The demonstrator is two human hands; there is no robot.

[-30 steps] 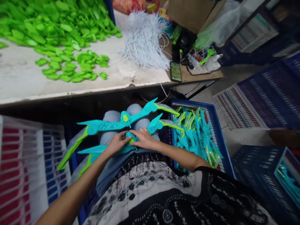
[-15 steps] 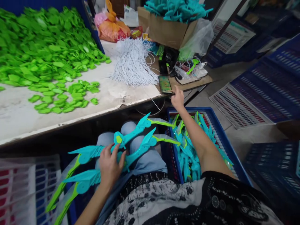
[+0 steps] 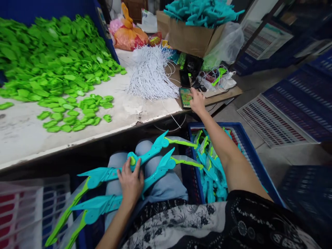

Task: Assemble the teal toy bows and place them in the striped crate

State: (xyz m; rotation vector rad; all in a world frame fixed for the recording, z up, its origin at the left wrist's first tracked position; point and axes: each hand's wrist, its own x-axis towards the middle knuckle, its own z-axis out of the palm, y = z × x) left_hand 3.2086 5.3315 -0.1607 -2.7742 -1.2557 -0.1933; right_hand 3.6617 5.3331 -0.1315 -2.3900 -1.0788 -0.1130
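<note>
Two turquoise toy bows with lime-green tips lie across my lap, a far toy bow [image 3: 154, 148] and a near toy bow [image 3: 162, 167]. My left hand [image 3: 131, 181] rests on them, its fingers spread and touching the middle of the far bow beside a green hexagonal piece [image 3: 132, 160]. The palm hides the near bow's middle. At the table's right corner, my right hand [image 3: 197, 101] reaches to a smartphone [image 3: 185, 98] with a lit, colourful screen. Its index finger is stretched onto the screen; the other fingers are loosely bent and grip nothing visible.
Loose green plastic pieces [image 3: 59, 69] are heaped on the white table [image 3: 116, 126]. Beside them lies a bundle of white cords [image 3: 153, 76]. A cardboard box [image 3: 189, 36] of turquoise parts stands behind. A blue crate [image 3: 249, 148] of turquoise-and-green bows sits right of my legs.
My left hand has slid right along the bows, closer to the green hexagonal piece. My right index finger has moved further over the phone's screen. The whole view has shifted slightly.
</note>
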